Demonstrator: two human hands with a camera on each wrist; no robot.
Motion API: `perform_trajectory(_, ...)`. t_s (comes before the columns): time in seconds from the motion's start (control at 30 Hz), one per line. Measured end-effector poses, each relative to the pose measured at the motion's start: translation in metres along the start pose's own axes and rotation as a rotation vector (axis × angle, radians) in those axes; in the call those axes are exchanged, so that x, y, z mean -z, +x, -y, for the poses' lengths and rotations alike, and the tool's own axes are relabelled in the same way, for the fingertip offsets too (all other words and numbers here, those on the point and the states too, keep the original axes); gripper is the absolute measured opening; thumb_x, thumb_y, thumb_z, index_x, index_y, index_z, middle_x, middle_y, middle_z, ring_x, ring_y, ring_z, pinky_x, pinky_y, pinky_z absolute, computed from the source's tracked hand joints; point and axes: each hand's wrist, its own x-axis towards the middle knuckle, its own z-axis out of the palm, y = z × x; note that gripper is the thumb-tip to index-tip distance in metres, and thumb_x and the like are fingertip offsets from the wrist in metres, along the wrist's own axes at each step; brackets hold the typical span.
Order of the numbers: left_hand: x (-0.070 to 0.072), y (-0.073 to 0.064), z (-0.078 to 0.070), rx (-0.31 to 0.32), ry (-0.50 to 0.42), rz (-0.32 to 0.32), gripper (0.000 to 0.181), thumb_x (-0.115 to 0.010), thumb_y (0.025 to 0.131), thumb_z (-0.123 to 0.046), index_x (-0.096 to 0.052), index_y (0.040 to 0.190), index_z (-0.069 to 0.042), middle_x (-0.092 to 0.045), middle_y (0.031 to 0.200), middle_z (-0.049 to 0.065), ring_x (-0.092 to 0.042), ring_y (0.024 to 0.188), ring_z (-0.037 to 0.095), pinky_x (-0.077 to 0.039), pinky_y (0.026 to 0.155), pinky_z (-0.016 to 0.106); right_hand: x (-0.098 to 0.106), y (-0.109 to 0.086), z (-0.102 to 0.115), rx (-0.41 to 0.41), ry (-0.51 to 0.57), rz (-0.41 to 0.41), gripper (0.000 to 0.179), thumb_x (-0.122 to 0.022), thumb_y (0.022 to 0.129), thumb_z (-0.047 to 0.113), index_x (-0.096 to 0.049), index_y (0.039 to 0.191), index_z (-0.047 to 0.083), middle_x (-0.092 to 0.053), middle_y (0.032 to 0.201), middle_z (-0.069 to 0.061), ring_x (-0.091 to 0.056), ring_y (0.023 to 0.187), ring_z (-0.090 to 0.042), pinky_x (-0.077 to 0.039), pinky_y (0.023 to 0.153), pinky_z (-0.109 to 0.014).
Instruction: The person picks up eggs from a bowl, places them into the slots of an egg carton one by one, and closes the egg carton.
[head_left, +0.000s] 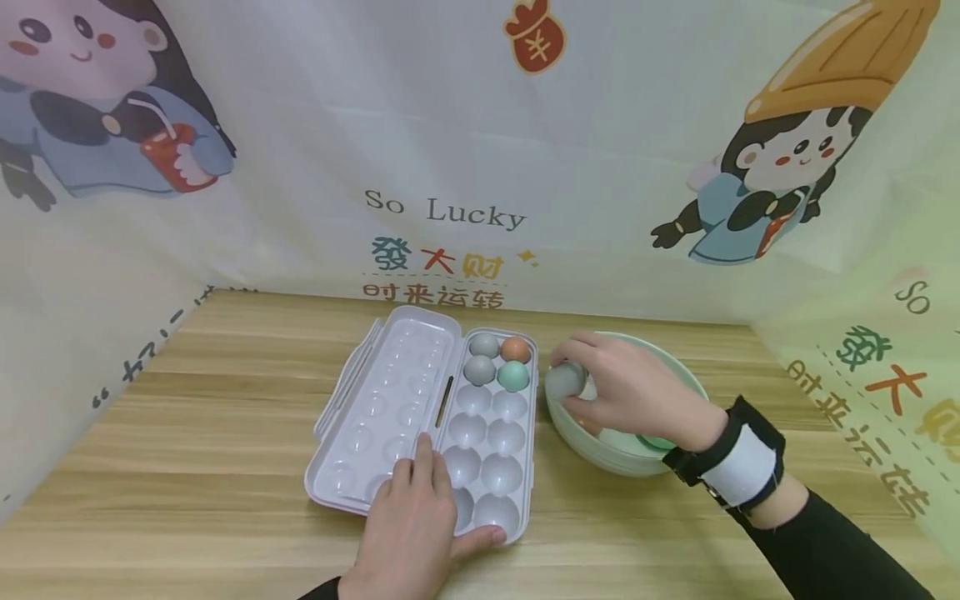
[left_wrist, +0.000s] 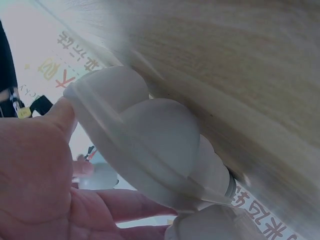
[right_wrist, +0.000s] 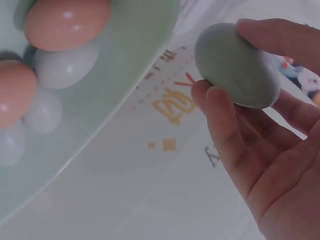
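Grayish-green egg pinched by right grip, best held lightly; egg carton best steadied by spread left grip.

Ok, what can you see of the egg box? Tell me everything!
The egg box is pale lilac and looks plastic. It lies open on the wood-grained table, dimpled lid folded to the left. Round cups run in two columns; the far four hold two grey eggs, an orange egg and a green egg. The left hand rests on its near end.
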Motion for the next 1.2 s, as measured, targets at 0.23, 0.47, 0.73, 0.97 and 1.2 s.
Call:
perform_trajectory(0.23,-0.001,0.001,0.0,-0.005,0.011,-0.022,0.108,-0.051,0.068,-0.08,-0.054,0.116,0.017,-0.048,0.123,0.03,-0.052,0.085,0.032,-0.045,0.066,0.039,0.002,0.032,0.01,0.017,-0.045,0.105,0.034,-0.074,0.077,0.021,-0.064,0.109,0.016,-0.058,0.101,0.007,-0.054,0.078,-0.008,-0.045,0.066,-0.024)
perform_trajectory(0.47,0.001,-0.002,0.001,0.004,0.016,0.0,0.107,-0.049,0.07,-0.081,-0.055,0.115,0.016,-0.048,0.124,0.03,-0.052,0.086,0.033,-0.045,0.065,0.038,-0.008,0.061,0.023,0.138,-0.147,0.219,0.035,-0.076,0.075,0.02,-0.065,0.107,0.015,-0.06,0.097,0.004,-0.057,0.082,-0.011,-0.048,0.067,-0.03)
perform_trajectory(0.73,0.001,-0.002,0.003,0.003,0.01,0.03,0.107,-0.047,0.071,-0.081,-0.055,0.116,0.016,-0.047,0.125,0.03,-0.052,0.087,0.033,-0.045,0.065,0.037,-0.03,0.083,0.031,0.155,-0.21,0.316,0.031,-0.074,0.072,0.02,-0.064,0.102,0.017,-0.059,0.092,0.006,-0.055,0.078,-0.01,-0.046,0.064,-0.027)
perform_trajectory(0.97,0.002,-0.001,0.003,-0.004,0.002,0.035,0.107,-0.048,0.071,-0.081,-0.055,0.115,0.017,-0.047,0.124,0.031,-0.052,0.087,0.033,-0.045,0.064,0.038,-0.049,0.091,0.032,0.139,-0.234,0.326,0.029,-0.074,0.072,0.02,-0.064,0.099,0.016,-0.057,0.091,0.006,-0.052,0.076,-0.011,-0.044,0.063,-0.026)
perform_trajectory(1.2,0.002,0.001,0.002,-0.015,0.003,0.014,0.108,-0.049,0.07,-0.081,-0.056,0.114,0.017,-0.048,0.123,0.031,-0.052,0.086,0.033,-0.045,0.063,0.038,-0.063,0.091,0.034,0.163,-0.32,0.355,0.03,-0.076,0.074,0.025,-0.062,0.1,0.017,-0.058,0.09,0.004,-0.056,0.078,-0.012,-0.046,0.062,-0.03)
